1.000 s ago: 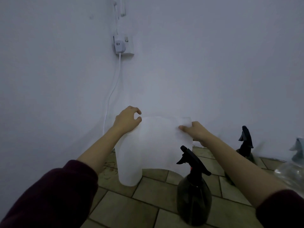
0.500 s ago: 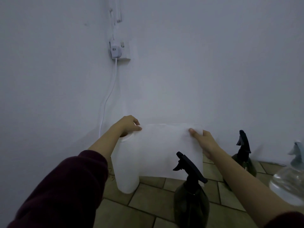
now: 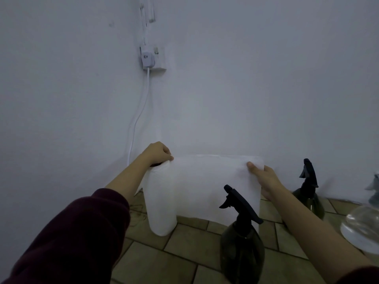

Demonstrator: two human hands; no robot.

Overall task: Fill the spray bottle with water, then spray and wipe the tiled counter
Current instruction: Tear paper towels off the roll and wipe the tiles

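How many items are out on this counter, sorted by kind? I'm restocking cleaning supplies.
Dark spray bottles: 2, near one, far one
Clear spray bottle: 1, partly cut off at the right edge
Paper towel roll: 1, sheet pulled out
Total: 4

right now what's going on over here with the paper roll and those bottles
A person is pulling a sheet off the paper towel roll standing on the tiled counter. The left hand grips the top of the roll while the right hand pinches the unrolled sheet stretched out to the right. A dark spray bottle stands in front, untouched.
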